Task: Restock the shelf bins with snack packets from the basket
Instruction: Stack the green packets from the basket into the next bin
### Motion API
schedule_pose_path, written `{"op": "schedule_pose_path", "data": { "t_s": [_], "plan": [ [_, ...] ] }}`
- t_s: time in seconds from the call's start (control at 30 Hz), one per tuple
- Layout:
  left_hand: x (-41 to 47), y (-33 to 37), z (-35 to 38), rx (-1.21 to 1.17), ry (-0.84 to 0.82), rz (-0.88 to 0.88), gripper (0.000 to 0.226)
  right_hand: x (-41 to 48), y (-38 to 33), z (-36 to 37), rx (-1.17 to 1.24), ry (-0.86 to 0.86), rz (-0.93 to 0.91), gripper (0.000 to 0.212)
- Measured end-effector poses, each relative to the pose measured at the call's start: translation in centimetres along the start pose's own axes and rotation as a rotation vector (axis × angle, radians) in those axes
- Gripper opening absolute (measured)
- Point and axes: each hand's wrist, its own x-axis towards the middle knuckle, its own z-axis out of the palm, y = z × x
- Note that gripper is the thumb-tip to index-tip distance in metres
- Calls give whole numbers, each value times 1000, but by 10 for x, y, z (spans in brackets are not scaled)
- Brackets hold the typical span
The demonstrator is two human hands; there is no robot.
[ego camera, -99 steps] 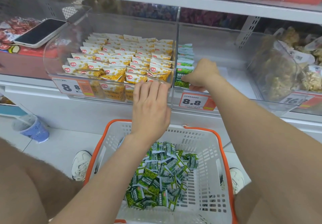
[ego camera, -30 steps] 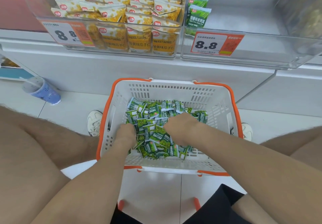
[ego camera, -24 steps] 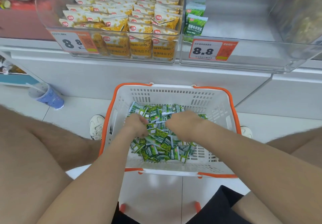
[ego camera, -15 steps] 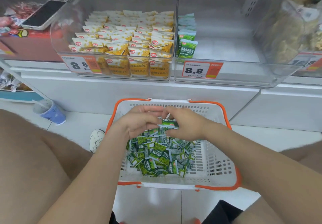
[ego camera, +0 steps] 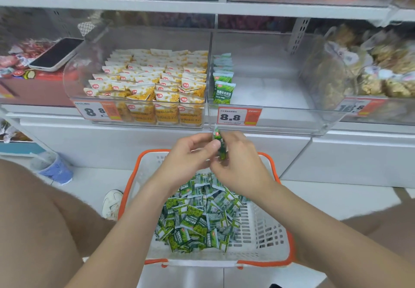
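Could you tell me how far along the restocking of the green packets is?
Early. Done: one row of green packets stands along the left wall of the clear bin, whose floor is otherwise bare. In hand: the left hand and right hand pinch the lifted packets above the basket. Left: the large heap in the basket.

One head-worn wide-angle view, facing forward and tilted down. The shelf bins (ego camera: 280, 119) fill the upper half of the frame, front-on and near. The basket (ego camera: 197, 263) sits lower centre, close and seen from above. The left hand (ego camera: 186, 153) and right hand (ego camera: 240, 164) are at frame centre, with the forearms entering from the bottom edge. Straight lines bow near the frame edges.
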Motion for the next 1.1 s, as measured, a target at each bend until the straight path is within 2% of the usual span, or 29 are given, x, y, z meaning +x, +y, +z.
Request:
{"op": "schedule_pose_path", "data": {
  "t_s": [0.07,0.13,0.23,0.33,0.37,0.43,0.53,0.67,0.77,0.87,0.93,1.0,1.1],
  "plan": [
    [1,2,3,18,6,32,27,-7,-6,-6,143,-66,-28,34],
    [3,0,1,17,16,51,28,-8,-8,-14,241,-62,35,39],
    [5,1,-4,92,3,28,50,3,-3,-26,463,54,237,33],
    [8,1,-2,123,-30,-17,64,14,7,-33,396,40,199,19],
    [9,1,-1,119,-46,-13,63,15,8,-35,390,21,184,16],
    [10,1,-1,99,-63,13,57,18,12,-34,453,25,218,23],
    [11,8,1,87,-53,71,38,21,10,-32,531,74,290,26],
    [11,18,-2,121,29,142,20,28,5,-35,494,36,248,29],
    [14,28,-3,123,152,198,19,38,3,-46,419,-56,107,16],
    [19,37,0,223,370,318,15,56,-3,-62,321,57,-9,14],
    [24,39,-2,400,501,489,8,73,-6,-74,349,213,-8,17],
    [30,42,-6,605,577,651,4,93,-1,-84,320,291,44,19],
    [42,43,-10,743,561,704,17,117,13,-90,103,193,154,33]
  ]
}}
